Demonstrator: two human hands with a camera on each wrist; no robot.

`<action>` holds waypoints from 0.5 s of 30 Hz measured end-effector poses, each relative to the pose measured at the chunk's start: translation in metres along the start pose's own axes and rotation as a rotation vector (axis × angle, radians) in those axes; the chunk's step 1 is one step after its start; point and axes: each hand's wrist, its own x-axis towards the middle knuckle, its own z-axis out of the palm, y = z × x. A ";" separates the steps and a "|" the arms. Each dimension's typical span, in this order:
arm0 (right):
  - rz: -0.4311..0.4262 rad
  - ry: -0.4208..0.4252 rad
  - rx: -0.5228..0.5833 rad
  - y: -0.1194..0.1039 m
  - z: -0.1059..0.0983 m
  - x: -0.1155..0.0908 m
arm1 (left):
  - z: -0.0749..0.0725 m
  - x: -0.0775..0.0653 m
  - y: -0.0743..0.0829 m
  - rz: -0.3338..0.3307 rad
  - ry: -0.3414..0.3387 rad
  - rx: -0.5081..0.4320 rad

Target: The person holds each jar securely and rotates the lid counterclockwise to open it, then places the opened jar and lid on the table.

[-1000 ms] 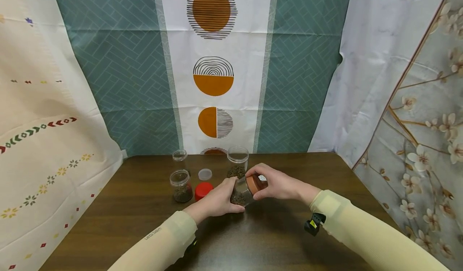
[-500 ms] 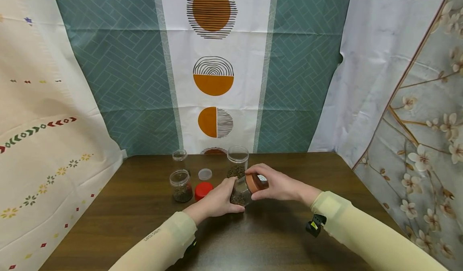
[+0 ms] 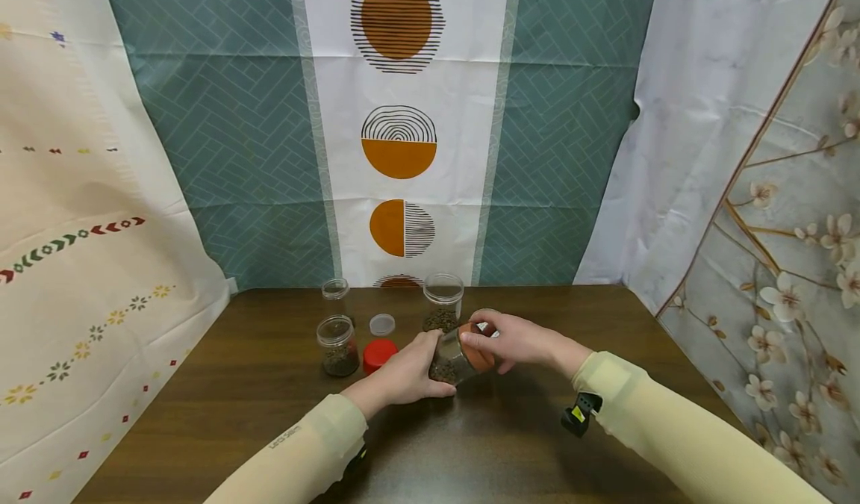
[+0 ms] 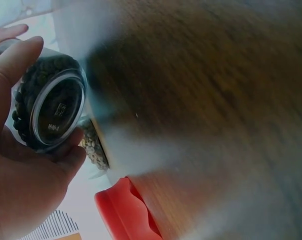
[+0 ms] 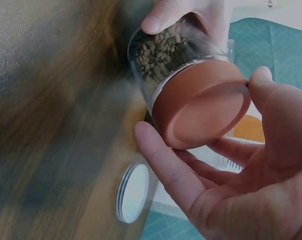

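Observation:
My left hand (image 3: 406, 373) grips a clear jar (image 3: 445, 361) around its side, holding it tilted just above the table. Dark bean-like pieces fill the lower part of the jar, and its embossed base faces the left wrist camera. An orange-brown lid (image 5: 206, 112) sits on the jar's mouth, pointing to the right. Around the rim of that lid are the thumb and fingers of my right hand (image 3: 520, 341); the right wrist view shows the thumb on its edge and the other fingers curved round below.
Behind the left hand stand a clear jar (image 3: 338, 355) with dark contents, a narrower one (image 3: 336, 302) and a taller one (image 3: 442, 310). A red lid (image 3: 380, 353) and a small translucent lid (image 3: 382, 325) lie between them. A white lid (image 5: 133, 194) rests beyond the right hand.
My right hand has turned about the lid, its fingers shifting over the rim. The left hand and the jar stay almost still. The head view has shifted slightly.

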 end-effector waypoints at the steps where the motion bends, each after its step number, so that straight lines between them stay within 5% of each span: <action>1: 0.000 -0.001 0.002 0.000 0.000 0.000 | 0.000 0.000 0.000 0.000 0.000 0.001; 15: -0.173 0.004 -0.069 0.007 -0.001 -0.001 | 0.000 0.000 0.002 -0.020 -0.009 0.003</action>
